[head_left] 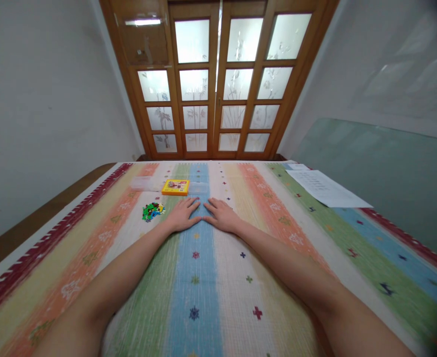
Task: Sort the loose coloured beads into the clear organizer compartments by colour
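My left hand [183, 214] lies flat on the striped tablecloth, fingers spread, holding nothing. Close to its right, my right hand [221, 214] rests palm down in the same way, with the two thumbs almost meeting over the blue stripe. A small pile of green, yellow, blue, white and dark building bricks [153, 211] sits just left of my left hand. Beyond that hand stands a flat yellow box [175, 187] with a picture on its top. Clear plastic pieces lie on either side of the box, a left one [143, 183] and a right one [198, 188].
The striped tablecloth [199, 267] covers the long table. Printed white sheets [324, 187] lie toward the right edge, beside a pale green panel [382, 173]. Wooden doors with frosted panes [195, 87] close off the far end, with walls on both sides.
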The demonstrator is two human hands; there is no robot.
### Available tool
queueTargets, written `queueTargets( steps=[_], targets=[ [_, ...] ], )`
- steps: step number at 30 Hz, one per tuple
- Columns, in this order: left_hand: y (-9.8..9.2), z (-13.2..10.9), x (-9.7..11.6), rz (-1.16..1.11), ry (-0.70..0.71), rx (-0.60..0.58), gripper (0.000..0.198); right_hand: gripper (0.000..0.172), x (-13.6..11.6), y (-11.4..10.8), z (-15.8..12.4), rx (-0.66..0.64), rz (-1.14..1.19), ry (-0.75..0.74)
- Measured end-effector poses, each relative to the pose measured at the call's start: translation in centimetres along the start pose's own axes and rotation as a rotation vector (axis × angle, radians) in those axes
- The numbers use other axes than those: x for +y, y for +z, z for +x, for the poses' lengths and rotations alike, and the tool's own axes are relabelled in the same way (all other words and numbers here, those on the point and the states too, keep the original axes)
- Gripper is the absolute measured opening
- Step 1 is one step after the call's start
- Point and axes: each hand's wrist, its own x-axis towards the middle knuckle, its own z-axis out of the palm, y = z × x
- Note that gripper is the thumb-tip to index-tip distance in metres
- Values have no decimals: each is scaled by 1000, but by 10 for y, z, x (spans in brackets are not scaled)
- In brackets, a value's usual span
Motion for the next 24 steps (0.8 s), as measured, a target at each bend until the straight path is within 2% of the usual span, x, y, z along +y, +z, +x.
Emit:
queueTargets(
  steps=[7, 24],
  targets=[
    [-6, -5, 3, 34, -16, -101, 83, 93, -1, -6, -10, -113, 14, -32],
    [-8, -11, 6, 66, -1, -160, 87, 98, -6, -11, -15, -152, 19, -6]
  ],
)
